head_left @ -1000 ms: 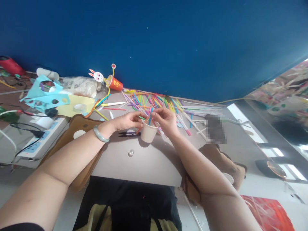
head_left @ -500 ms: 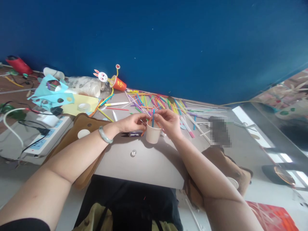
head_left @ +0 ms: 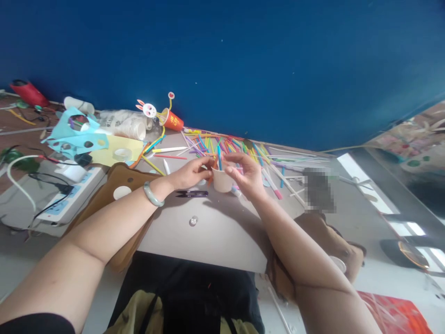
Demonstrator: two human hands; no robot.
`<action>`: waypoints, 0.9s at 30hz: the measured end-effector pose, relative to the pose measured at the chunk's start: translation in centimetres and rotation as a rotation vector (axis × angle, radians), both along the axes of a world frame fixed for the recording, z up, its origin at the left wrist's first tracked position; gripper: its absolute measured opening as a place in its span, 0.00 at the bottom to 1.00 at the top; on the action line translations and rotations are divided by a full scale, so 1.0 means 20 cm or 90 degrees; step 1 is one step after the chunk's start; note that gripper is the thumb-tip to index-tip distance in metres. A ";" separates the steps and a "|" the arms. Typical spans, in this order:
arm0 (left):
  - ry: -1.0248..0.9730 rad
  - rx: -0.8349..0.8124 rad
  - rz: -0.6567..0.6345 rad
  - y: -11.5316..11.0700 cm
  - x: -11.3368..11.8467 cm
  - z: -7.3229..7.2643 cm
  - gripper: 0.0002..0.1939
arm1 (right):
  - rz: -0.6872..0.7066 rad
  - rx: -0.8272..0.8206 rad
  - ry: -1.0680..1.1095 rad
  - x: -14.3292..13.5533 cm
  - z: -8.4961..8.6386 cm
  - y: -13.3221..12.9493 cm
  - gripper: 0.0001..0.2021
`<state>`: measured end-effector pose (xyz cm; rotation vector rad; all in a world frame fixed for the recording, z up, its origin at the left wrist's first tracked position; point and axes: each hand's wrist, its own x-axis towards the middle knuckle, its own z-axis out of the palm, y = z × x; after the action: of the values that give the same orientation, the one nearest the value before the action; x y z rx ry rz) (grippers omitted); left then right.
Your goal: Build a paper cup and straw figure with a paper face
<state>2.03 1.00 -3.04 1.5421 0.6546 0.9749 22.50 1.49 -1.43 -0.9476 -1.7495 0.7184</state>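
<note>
A small whitish paper cup (head_left: 223, 182) stands upright between my hands, with a blue strip (head_left: 219, 157) and orange strips rising from its mouth. At its left rim my left hand (head_left: 195, 173) has its fingers bent together; what lies between them is too small to make out. My right hand (head_left: 245, 173) curls around the right side of the cup, thumb and fingers on the cup near its rim. Dark thread snips (head_left: 192, 194) lie just left of the cup. Nearer to me sits a small clear round object (head_left: 193, 221).
Many coloured sticks (head_left: 229, 144) spread behind the cup. A red cup with a rabbit face (head_left: 173, 120), stacked paper cups (head_left: 134, 130) and blue cut-out sheets (head_left: 74, 134) lie back left. A power strip (head_left: 69, 195) and brown felt (head_left: 121, 185) are at left.
The cup has moved slightly away from me, its base now farther back. The blue strip leans more to the left. My right-hand fingers have spread wider around the cup, and more of the snips shows.
</note>
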 end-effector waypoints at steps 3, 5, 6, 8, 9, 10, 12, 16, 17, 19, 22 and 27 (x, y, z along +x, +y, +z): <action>-0.011 0.005 0.071 0.01 -0.01 0.02 0.10 | 0.023 0.039 -0.091 0.01 -0.01 0.01 0.29; -0.029 -0.010 0.107 0.01 -0.02 0.03 0.14 | 0.006 0.032 -0.102 0.00 -0.03 0.02 0.26; -0.044 -0.036 0.114 0.01 -0.02 0.03 0.17 | -0.006 0.027 -0.099 0.00 -0.04 0.02 0.24; -0.070 -0.123 0.102 0.01 -0.02 0.02 0.20 | -0.025 0.024 -0.090 0.00 -0.06 0.03 0.22; -0.078 -0.170 0.088 0.01 -0.02 0.02 0.20 | -0.032 0.030 -0.089 0.00 -0.07 0.03 0.22; -0.083 -0.212 0.072 0.01 -0.02 0.03 0.20 | -0.038 0.040 -0.090 0.00 -0.07 0.03 0.21; -0.090 -0.268 0.046 0.01 -0.02 0.03 0.18 | -0.042 0.085 -0.108 0.00 -0.07 0.03 0.19; -0.085 -0.312 0.033 0.01 -0.03 0.05 0.14 | -0.015 0.231 -0.158 0.00 -0.08 0.03 0.18; -0.081 -0.313 0.041 0.02 -0.03 0.05 0.13 | -0.004 0.259 -0.163 0.00 -0.08 0.03 0.18; -0.080 -0.309 0.063 0.02 -0.03 0.05 0.11 | 0.014 0.290 -0.169 0.00 -0.08 0.03 0.18; -0.111 -0.286 0.078 0.02 -0.03 0.05 0.07 | -0.009 0.285 -0.160 -0.01 -0.09 0.03 0.19; -0.178 -0.240 0.075 0.01 -0.03 0.06 0.07 | -0.080 0.138 -0.076 -0.02 -0.12 0.04 0.22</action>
<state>1.47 1.18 -1.93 1.0251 0.6887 1.0619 22.12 2.21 -3.87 -0.9566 -1.8119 0.3903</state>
